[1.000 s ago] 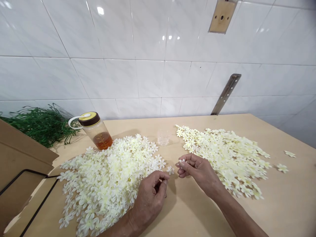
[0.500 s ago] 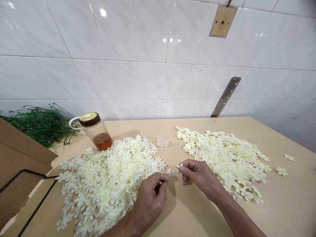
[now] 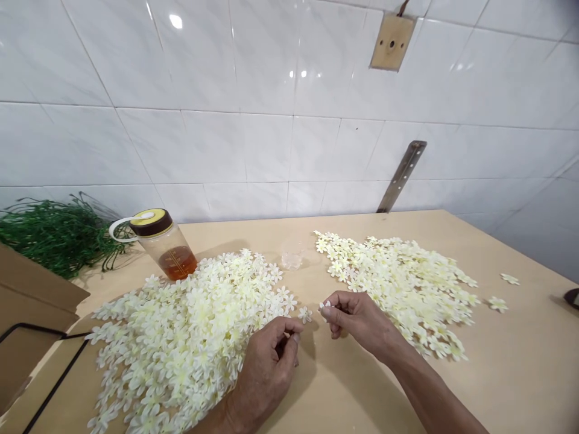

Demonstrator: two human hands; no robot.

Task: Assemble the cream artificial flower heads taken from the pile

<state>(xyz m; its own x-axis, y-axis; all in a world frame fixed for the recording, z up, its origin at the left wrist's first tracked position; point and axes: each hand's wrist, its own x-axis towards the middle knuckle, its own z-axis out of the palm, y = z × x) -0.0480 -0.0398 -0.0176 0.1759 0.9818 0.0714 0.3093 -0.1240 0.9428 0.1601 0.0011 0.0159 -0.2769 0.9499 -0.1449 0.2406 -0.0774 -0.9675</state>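
Observation:
Between the thumb and forefinger of my right hand (image 3: 355,319) is a small white artificial flower (image 3: 324,305), mostly covered by the fingertips. My left hand (image 3: 271,361) is closed, thumb against curled fingers, at the right edge of a large heap of white artificial flowers (image 3: 194,337). Whatever its fingertips may hold is hidden. Just beyond them lies a single loose flower (image 3: 305,314), close to the left forefinger. Behind my right hand spreads a second, flatter pile of pale yellow-white flowers (image 3: 398,283). A small clear plastic piece (image 3: 292,260) sits between the two piles.
A bottle (image 3: 169,247) of amber liquid stands behind the left heap. Green artificial stems (image 3: 58,235) and a cardboard box (image 3: 36,301) with a black wire (image 3: 54,386) are at the left. Two stray flowers lie far right; a dark object (image 3: 572,298) shows at the edge.
The view has turned slightly to the right, so the table's contents appear further left. Both hands keep nearly the same pose, and the right still pinches its flower.

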